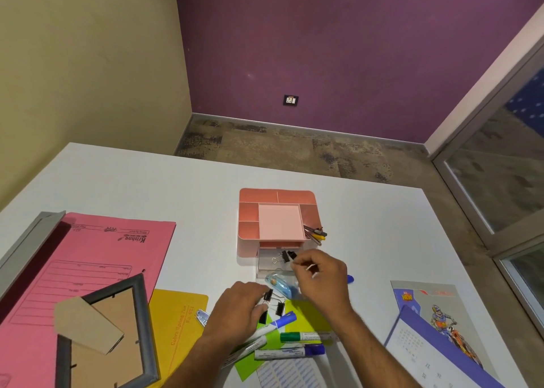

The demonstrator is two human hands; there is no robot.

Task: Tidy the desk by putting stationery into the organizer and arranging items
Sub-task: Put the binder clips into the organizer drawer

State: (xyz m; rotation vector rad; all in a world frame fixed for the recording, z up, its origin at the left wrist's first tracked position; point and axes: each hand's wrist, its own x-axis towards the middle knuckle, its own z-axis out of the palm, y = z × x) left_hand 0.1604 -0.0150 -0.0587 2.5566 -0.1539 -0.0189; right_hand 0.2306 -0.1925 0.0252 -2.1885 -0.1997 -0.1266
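Note:
A pink organizer stands mid-desk with its clear drawer pulled out toward me. My right hand hovers over the drawer, pinching a black binder clip at its fingertips. A few pens stick out of the organizer's right compartment. My left hand rests fingers-down on several black binder clips lying on the desk. A blue tape dispenser lies between my hands. Three whiteboard markers lie below on green paper.
A pink file folder, a grey photo frame face down and a yellow clipboard fill the left side. A desk calendar stands at the right. A blue pen cap peeks past my right hand. The desk's far edge borders carpeted floor.

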